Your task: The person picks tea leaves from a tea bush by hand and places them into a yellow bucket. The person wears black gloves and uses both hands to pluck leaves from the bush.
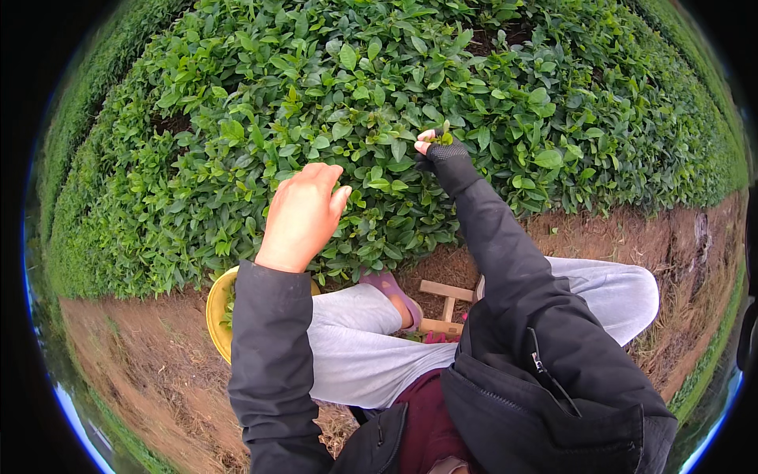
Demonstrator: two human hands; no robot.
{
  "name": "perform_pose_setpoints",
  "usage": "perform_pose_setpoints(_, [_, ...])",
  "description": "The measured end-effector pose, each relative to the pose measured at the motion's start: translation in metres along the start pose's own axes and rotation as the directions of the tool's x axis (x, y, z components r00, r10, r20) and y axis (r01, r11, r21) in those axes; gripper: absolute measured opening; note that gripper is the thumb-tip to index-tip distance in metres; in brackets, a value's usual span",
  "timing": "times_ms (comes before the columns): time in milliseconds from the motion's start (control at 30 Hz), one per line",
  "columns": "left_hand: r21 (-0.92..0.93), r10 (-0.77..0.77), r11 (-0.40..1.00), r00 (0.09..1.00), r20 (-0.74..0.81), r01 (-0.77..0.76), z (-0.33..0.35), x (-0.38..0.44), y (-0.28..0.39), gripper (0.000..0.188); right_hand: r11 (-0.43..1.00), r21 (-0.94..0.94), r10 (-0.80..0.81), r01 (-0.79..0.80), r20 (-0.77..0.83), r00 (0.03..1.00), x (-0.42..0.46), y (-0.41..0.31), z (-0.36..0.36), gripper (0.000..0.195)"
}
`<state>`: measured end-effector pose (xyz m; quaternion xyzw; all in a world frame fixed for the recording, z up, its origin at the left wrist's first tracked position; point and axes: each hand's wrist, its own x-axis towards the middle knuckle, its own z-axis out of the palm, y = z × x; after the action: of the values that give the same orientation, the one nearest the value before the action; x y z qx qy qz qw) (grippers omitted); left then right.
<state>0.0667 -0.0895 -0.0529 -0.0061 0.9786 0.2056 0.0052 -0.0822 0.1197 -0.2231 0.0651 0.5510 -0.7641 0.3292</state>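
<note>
Before me spreads a dense hedge of tea bush (355,118) with glossy green leaves. My bare left hand (303,216) hovers over its near edge, back of the hand up and thumb to the right. The fingertips point down out of sight, so whether they hold anything is hidden. Further right and a little deeper over the foliage is my right hand (445,155), in a black fingerless glove. A few plucked tea shoots (444,139) stick out from its curled fingers, while the thumb and index fingertips come close together beside the leaves.
A yellow bucket (218,314) with some green leaves inside stands by my left forearm, partly covered by the sleeve. Between my legs lies a wooden frame (448,291), near a foot in a pink shoe (394,290). Bare brown soil (142,355) borders the hedge.
</note>
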Motion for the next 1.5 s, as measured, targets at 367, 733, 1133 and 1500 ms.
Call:
perform_pose_setpoints(367, [0.102,-0.071,0.993,0.979,0.190,0.052,0.051,0.017,-0.017,0.025,0.010,-0.922,-0.490,0.388,0.333,0.806,0.055,-0.020,0.041,0.030])
perform_pose_setpoints(733, [-0.135,0.033,0.990,0.995,-0.092,-0.045,0.136,0.053,-0.007,0.046,0.964,-0.237,-0.107,0.118,0.060,0.992,0.050,-0.043,0.017,0.016])
perform_pose_setpoints(1133, [0.041,-0.080,0.996,0.997,0.008,0.079,0.166,0.033,-0.033,0.043,-0.024,-0.933,-0.183,0.359,0.357,0.916,0.089,-0.025,0.062,0.035])
perform_pose_setpoints(1500, [0.058,-0.137,0.990,0.982,0.129,0.130,0.156,0.036,-0.033,0.044,0.969,-0.036,0.248,-0.245,0.169,0.954,0.058,-0.037,0.031,0.021])
